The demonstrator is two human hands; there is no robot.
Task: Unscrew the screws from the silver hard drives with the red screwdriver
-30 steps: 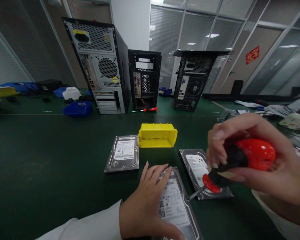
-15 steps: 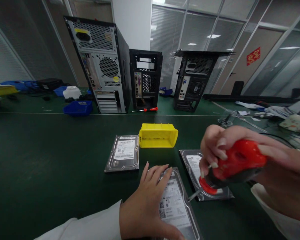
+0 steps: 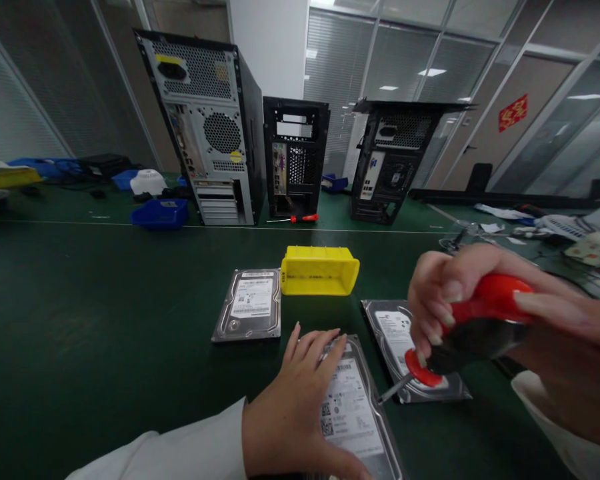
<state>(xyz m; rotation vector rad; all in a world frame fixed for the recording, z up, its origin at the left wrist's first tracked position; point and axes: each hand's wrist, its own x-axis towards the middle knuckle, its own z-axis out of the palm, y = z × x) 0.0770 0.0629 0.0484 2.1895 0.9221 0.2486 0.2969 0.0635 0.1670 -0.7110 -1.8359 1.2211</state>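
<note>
My left hand (image 3: 293, 407) lies flat, fingers spread, on the near hard drive (image 3: 357, 420) at the bottom centre and holds it down. My right hand (image 3: 485, 313) is wrapped round the red and black handle of a screwdriver (image 3: 460, 333). The metal shaft slants down left, and its tip meets the right edge of the near drive. A second hard drive (image 3: 403, 333) lies just right of it, partly under the screwdriver. A third hard drive (image 3: 250, 305) lies to the left. A yellow plastic bin (image 3: 319, 270) stands behind the drives.
Three computer towers (image 3: 207, 127) (image 3: 295, 157) (image 3: 393, 160) stand in a row at the back, with a small red screwdriver (image 3: 300, 218) in front of the middle one. A blue tray (image 3: 161, 215) sits at the left. Papers and clutter (image 3: 575, 237) lie at the far right on the green mat (image 3: 90, 320).
My right hand has turned the screwdriver handle around its axis, with the tip staying at the near drive's edge. My left hand has kept its place on the drive.
</note>
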